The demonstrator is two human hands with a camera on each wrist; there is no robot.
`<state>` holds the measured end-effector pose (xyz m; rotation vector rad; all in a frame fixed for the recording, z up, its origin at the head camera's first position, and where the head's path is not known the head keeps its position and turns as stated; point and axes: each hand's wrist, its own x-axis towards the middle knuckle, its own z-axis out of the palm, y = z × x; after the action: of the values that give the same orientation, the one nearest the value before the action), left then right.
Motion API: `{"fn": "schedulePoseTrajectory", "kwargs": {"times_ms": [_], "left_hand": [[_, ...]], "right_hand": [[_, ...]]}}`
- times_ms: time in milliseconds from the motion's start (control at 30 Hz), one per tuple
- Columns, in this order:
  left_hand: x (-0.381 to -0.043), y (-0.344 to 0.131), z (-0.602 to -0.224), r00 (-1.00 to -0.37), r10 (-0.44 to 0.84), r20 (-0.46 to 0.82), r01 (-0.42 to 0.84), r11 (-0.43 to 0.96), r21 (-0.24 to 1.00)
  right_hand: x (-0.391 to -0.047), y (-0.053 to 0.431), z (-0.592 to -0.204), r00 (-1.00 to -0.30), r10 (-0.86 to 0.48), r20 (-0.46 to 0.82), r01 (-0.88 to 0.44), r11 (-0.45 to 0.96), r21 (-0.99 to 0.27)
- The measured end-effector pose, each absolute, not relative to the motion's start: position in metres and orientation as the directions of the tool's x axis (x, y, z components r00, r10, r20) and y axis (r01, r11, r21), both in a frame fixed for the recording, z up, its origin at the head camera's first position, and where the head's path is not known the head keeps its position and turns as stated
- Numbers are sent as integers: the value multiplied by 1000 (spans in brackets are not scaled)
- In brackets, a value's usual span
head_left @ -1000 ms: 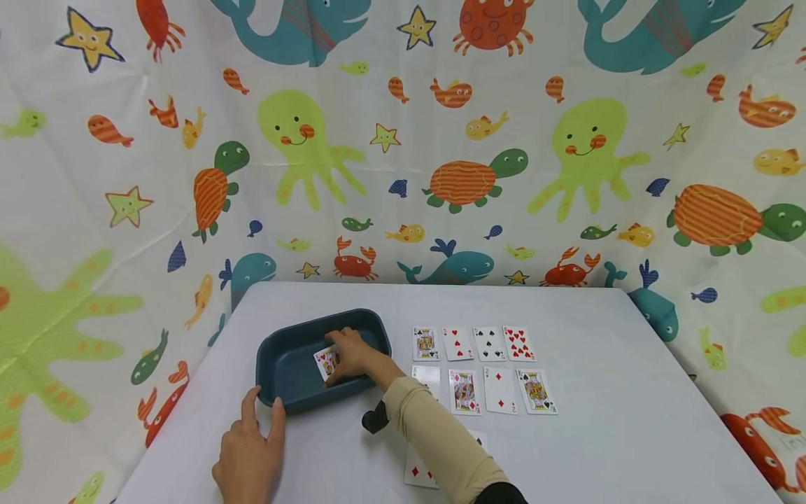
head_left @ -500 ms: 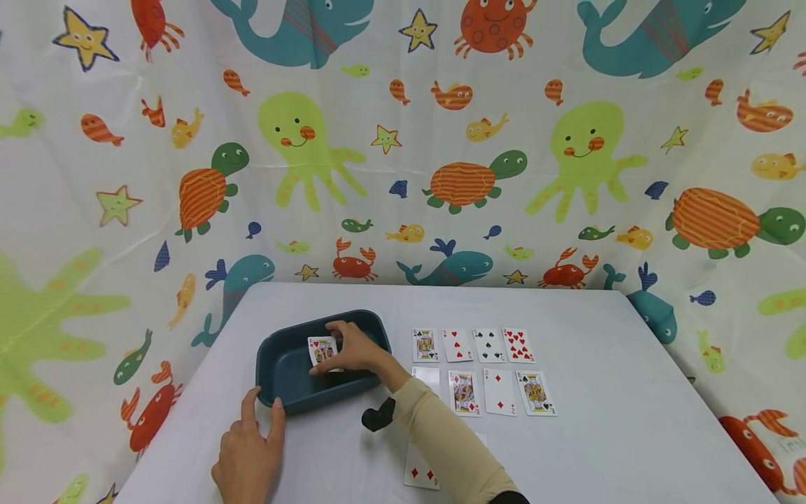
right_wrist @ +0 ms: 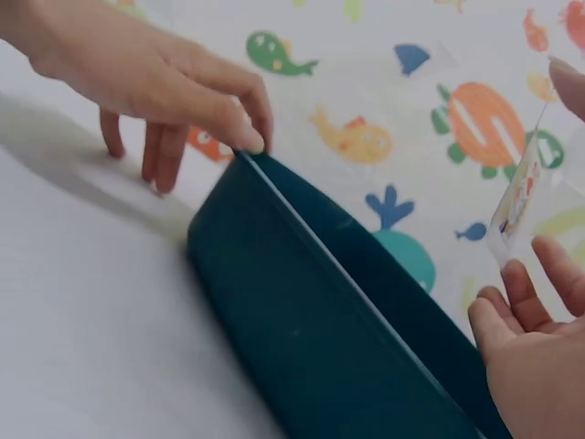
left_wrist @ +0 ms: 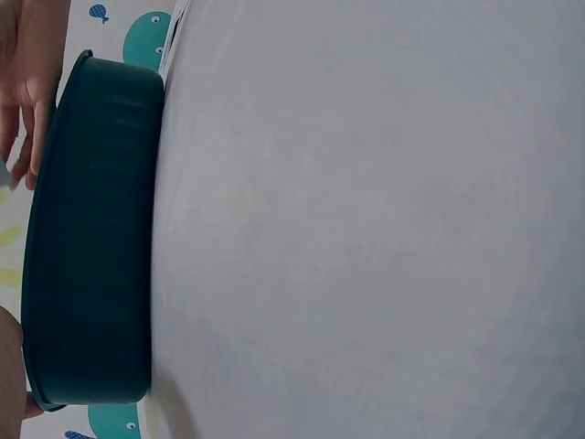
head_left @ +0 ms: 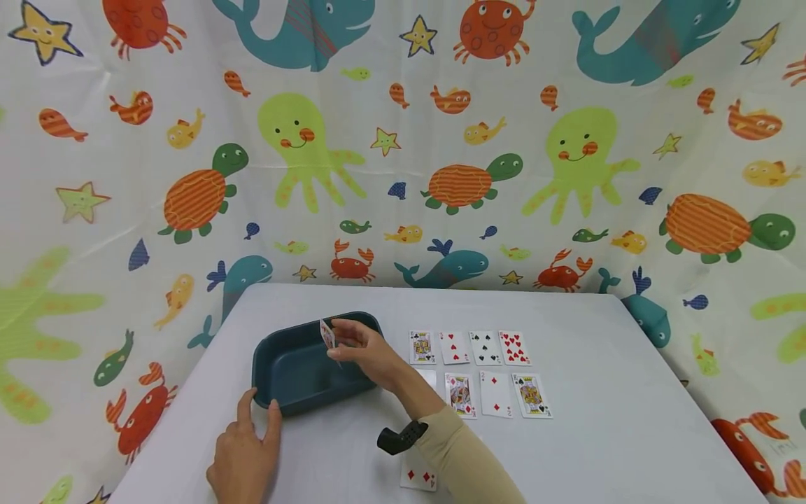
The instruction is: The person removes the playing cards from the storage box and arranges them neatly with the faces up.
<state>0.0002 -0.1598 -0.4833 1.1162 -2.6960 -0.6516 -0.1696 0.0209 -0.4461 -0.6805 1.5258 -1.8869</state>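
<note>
Pinched in my right hand [head_left: 371, 353], a playing card [head_left: 327, 334] stands nearly on edge above the dark teal tray [head_left: 315, 404]. The right wrist view shows the card [right_wrist: 521, 197] side-on, its face picture still visible. My left hand [head_left: 244, 455] grips the tray's near left corner, thumb on the front side and index finger on the left side. From the right wrist, the left hand [right_wrist: 174, 87] has thumb and index finger together at the rim. In the left wrist view the tray's outer wall [left_wrist: 91, 238] sits on the white table.
Right of the tray lie two rows of face-up playing cards, among them a two of diamonds [head_left: 496, 394] and a king [head_left: 532, 396]. A diamond card [head_left: 418, 477] lies nearer, partly under the right forearm. A sea-animal curtain [head_left: 403, 140] hangs behind the table.
The right hand has lifted the face card up from inside the tray and turned it on edge. The left hand has stayed at the tray's corner. The head view has shifted slightly.
</note>
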Motion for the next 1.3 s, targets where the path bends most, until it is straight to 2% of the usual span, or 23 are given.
{"fn": "schedulePoseTrajectory", "kwargs": {"times_ms": [167,367,833,1067,1300], "left_hand": [[0,-161,-484,-713,-699,-58,-648,624,437],[1,-161,-484,-714,-697,-61,-648,624,437],[2,-159,-482,-712,-700,-59,-647,620,444],[2,-160,-484,-713,-698,-72,-646,612,456],[1,-159,-479,-712,-699,-62,-644,616,453]], "right_hand": [[-153,46,-450,-627,-777,57,251,-271,-930],[-133,74,-457,-587,-806,74,324,-318,-891],[-88,137,-467,-597,-802,-19,474,-334,-815],[-73,173,-474,-622,-781,49,361,-342,-867],[-65,216,-482,-684,-726,76,168,-257,-952]]}}
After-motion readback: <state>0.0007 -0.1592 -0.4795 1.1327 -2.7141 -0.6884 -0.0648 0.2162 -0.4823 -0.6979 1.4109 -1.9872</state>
